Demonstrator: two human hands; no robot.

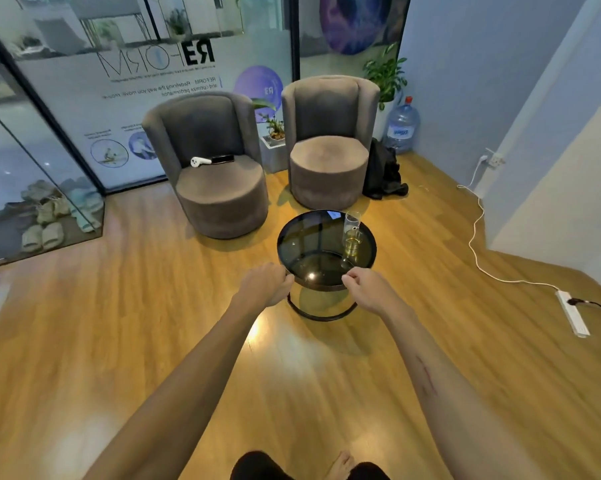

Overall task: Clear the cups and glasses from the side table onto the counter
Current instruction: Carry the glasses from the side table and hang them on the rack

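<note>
Both my arms stretch forward over the wooden floor toward the round side table, a dark glass top in a black metal ring. My left hand sits at the near left edge of the table, fingers curled under; it seems to be at the rim, but I cannot tell whether it grips the rim or is merely clenched beside it. My right hand is at the near right edge, knuckles up, thumb and forefinger drawn together close to the rim; whether they pinch anything is too small to make out.

On the right side of the tabletop I count two pieces of glassware: a tall clear glass toward the far edge, and just nearer, a shorter glass with yellowish liquid. Their outlines blend with reflections in the dark top, so there may be a further piece I cannot separate.

Beyond the table stand two grey armchairs: the left armchair with a white controller and a dark flat object on its seat, and the right armchair. One water jug stands by the far wall, one black bag slumps beside the right chair, and one power strip lies on the floor to the right. My foot is cut off by the bottom edge.
</note>
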